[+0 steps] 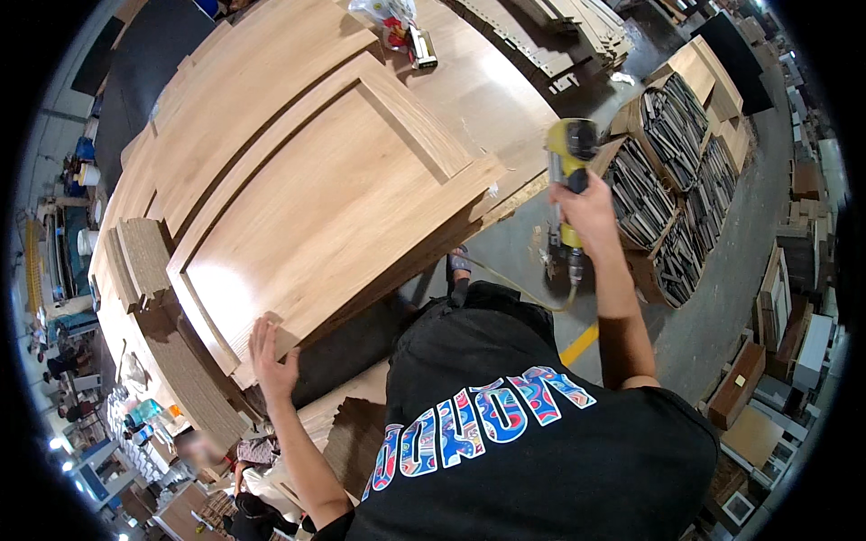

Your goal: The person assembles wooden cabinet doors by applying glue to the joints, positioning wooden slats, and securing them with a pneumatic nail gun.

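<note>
A light wood-grain panel (316, 198) with raised strips along its edges lies on a large wooden surface in front of me. My left hand (274, 361) rests at its near left corner, fingers apart, gripping nothing. In my right hand (591, 215), off to the right of the panel, is a yellow and black air nail gun (570, 142). Its handle sits within my closed fingers, and the tool is held clear of the wood. A thin air hose (528, 296) runs from the base of its handle back toward my body.
Stacked boards (144, 257) stand left of the panel. A plastic bag (386, 16) and small box (422, 47) lie at the far edge. Boxes of thin strips (675, 131) stand on the floor to the right. Other people (257, 514) are at lower left.
</note>
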{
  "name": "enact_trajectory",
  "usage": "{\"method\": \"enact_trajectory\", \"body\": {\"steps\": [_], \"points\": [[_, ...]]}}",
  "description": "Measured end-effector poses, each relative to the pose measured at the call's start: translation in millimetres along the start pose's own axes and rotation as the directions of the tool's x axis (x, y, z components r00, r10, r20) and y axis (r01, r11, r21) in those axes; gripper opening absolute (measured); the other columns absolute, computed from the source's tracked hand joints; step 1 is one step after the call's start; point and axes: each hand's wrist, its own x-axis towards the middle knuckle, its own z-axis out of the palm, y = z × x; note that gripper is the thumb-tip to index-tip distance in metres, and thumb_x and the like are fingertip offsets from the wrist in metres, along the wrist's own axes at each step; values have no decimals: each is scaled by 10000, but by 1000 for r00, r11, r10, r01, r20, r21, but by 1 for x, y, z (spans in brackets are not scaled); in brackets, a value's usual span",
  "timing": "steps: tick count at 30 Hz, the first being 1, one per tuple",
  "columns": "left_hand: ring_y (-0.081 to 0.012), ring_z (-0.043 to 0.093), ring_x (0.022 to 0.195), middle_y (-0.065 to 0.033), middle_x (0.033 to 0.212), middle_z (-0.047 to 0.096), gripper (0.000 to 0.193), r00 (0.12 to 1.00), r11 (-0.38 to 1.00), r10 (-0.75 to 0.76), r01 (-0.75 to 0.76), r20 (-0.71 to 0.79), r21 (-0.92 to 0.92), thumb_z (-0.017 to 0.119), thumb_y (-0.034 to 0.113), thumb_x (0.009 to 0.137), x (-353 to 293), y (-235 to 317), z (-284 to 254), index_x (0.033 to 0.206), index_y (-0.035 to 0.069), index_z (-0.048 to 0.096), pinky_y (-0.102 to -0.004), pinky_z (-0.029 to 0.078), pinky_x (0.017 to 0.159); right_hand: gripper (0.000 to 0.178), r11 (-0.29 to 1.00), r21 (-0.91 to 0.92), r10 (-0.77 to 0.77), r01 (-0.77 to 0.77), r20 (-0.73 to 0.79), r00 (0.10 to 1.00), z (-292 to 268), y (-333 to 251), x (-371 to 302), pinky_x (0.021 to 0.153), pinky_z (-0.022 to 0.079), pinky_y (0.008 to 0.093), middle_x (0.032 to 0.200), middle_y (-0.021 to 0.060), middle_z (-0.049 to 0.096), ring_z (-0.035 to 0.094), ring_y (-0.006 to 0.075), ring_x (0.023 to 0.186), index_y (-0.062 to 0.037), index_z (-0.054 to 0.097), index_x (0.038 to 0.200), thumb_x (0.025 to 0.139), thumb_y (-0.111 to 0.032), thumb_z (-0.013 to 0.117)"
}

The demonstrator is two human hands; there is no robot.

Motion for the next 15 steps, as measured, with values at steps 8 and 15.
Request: {"method": "enact_trajectory", "body": {"steps": [8,15], "points": [[-401,542,1518,-169,1602,629,882,990,996,89,-92,-113,-17,956,375,849,72,154,27,1574,20,600,-544,396,1308,587,917,-360,-146,171,96,985,67,30,35,816,618,402,982,165,811,785,243,863,22,693,1445,920,-179,860],[-364,546,1525,-125,1621,608,817,968,965,239,-246,-83,-91,948,258,836,159,295,106,1550,43,614,-530,424,1286,438,959,-279,-20,46,95,995,67,14,38,871,610,394,1037,130,844,801,252,941,-14,742,1311,915,-152,868]]}}
